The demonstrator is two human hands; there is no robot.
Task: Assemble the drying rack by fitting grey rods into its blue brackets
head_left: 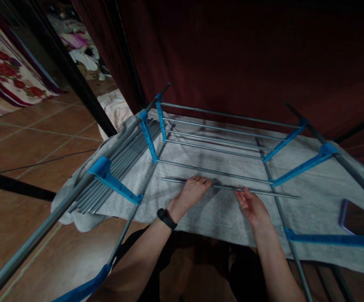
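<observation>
A loose thin metal rod [224, 186] lies crosswise in front of me, just above the grey cloth. My left hand [193, 193], a black band on its wrist, is closed over the rod from above. My right hand [251, 204] has its fingertips closed on the rod farther right, palm turned partly up. Around both hands stands a frame of grey tubes with blue plastic brackets [115, 184]. Several metal crossbars [213, 170] span between the brackets beyond the rod in my hands. Both rod ends show, apart from the brackets.
A bundle of metal rods [119, 167] lies on the grey cloth [226, 218] at left. A phone [356, 218] rests at right, close to a blue bracket arm. Dark posts [75, 71] and a dark red curtain [248, 54] stand behind. Tiled floor [43, 142] stretches left.
</observation>
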